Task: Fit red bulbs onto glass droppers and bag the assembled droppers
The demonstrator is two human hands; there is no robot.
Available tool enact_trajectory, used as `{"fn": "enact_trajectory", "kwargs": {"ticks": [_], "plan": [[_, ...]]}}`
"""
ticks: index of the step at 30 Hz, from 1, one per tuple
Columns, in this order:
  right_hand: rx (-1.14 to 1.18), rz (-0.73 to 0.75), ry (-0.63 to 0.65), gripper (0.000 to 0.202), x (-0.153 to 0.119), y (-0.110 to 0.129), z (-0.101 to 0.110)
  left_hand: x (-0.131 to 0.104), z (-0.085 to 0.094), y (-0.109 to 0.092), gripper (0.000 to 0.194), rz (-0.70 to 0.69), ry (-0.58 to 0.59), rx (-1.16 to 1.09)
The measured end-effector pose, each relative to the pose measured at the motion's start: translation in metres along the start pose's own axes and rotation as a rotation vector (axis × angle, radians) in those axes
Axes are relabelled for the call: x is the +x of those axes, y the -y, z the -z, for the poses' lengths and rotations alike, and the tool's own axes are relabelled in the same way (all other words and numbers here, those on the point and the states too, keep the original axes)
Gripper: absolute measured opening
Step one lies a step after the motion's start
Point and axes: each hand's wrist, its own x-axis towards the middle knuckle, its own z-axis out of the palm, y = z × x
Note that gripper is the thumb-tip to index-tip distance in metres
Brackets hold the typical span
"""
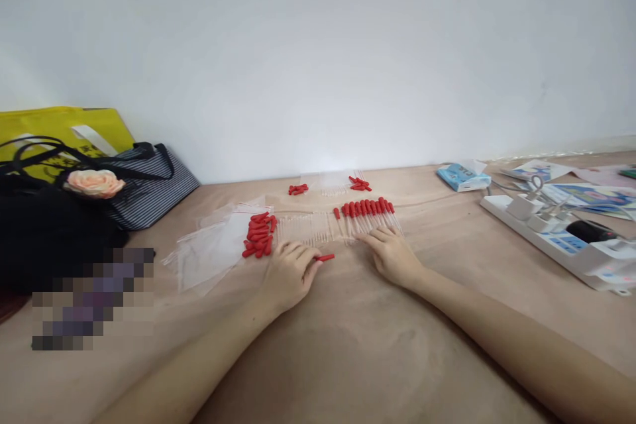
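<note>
On the tabletop at right, a row of capped tubes lies done; left of it, bare tubes and piled caps lie unjoined. The left hand pinches a red cap; the right hand is at the row's near side, its grip unclear.

Table, centre: tube row, with bulb pile just left, zip bags left of that, bulb-capped droppers just right, one loose bulb in front. Behind, near the wall: smaller tube group between two small bulb clusters. Far left, shopping bag behind handbag; right side, power strip with plugs in it, leaflets behind, tissue pack behind and left.
</note>
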Motion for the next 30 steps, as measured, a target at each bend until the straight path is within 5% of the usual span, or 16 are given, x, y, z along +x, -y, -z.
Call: {"fn": "enact_trajectory", "kwargs": {"ticks": [14,21,30], "plan": [[0.128,0.020,-0.008,0.012,-0.002,0.017,-0.008,-0.001,-0.017,0.002,0.027,0.035,0.051,0.000],[0.048,0.096,-0.042,0.025,-0.003,0.017,-0.008,-0.002,-0.020,0.003,0.020,0.026,-0.072,0.039],[0.053,0.085,-0.086,0.026,-0.003,0.018,-0.008,-0.003,-0.019,0.003,0.019,-0.012,-0.057,-0.014]]}}
